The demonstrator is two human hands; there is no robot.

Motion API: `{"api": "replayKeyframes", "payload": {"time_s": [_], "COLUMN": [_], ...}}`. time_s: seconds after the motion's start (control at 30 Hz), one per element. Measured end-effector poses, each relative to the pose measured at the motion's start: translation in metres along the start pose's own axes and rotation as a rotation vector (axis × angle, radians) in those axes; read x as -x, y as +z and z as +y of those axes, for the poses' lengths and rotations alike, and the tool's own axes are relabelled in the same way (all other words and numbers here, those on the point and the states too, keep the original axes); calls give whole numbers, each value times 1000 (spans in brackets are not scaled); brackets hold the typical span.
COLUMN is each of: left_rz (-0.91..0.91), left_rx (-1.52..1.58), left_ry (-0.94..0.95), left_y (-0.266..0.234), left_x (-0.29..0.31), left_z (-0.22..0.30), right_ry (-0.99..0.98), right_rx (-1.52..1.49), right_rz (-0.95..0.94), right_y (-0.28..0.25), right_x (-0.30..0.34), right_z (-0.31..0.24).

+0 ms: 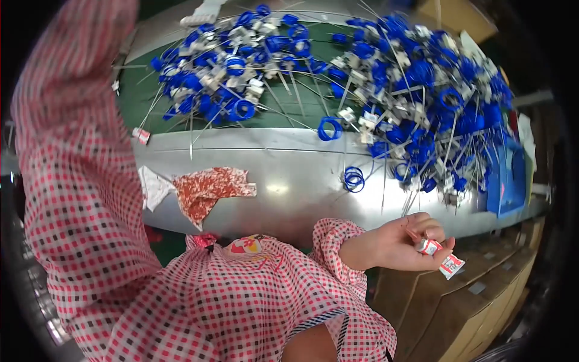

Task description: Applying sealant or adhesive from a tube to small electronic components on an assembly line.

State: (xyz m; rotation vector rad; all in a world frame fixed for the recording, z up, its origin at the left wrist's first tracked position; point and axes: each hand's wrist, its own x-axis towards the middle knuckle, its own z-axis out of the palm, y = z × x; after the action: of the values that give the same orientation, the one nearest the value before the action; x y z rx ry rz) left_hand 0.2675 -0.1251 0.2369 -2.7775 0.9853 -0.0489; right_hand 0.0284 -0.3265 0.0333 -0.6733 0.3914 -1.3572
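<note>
Checked cloth sleeve [84,205], wrapper [451,266] in right hand [409,243]

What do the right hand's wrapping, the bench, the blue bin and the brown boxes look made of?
Wrapping in right hand: thin, printed; plastic film or coated paper, can't tell which.
Bench: metal, likely steel, satin; soft bright highlight.
Blue bin: probably plastic, smooth; even colour.
Brown boxes: likely cardboard, matte; flat sides, straight edges.

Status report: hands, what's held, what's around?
Left hand out of view, sleeve raised. Right hand gripping red-and-white wrapping. Blue coils heaped on table.
</note>
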Motion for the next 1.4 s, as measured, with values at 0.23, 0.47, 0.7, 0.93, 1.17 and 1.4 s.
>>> {"api": "replayKeyframes", "payload": {"time_s": [0.23,0.47,0.7,0.93,1.17,1.4], "left_rz": [-125,216,103,470,927,682], "left_rx": [294,699,743,906,1521,757], "left_ry": [-301,-165,-223,-341,-756,-805], "left_y": [160,263,293,293,296,319], "left_x": [209,226,229,269,318,294], "left_z": [-115,-99,-85,-83,-71,19], "right_ry": [124,60,-54,-99,-94,-198], "right_rx": [5,141,208,253,286,341], "right_rz": [-166,-322,-437,-482,-525,-591], "right_y": [35,68,81,92,82,87], "right_x": [54,110,159,175,164,173], "right_z": [2,13,17,18,26,32]}}
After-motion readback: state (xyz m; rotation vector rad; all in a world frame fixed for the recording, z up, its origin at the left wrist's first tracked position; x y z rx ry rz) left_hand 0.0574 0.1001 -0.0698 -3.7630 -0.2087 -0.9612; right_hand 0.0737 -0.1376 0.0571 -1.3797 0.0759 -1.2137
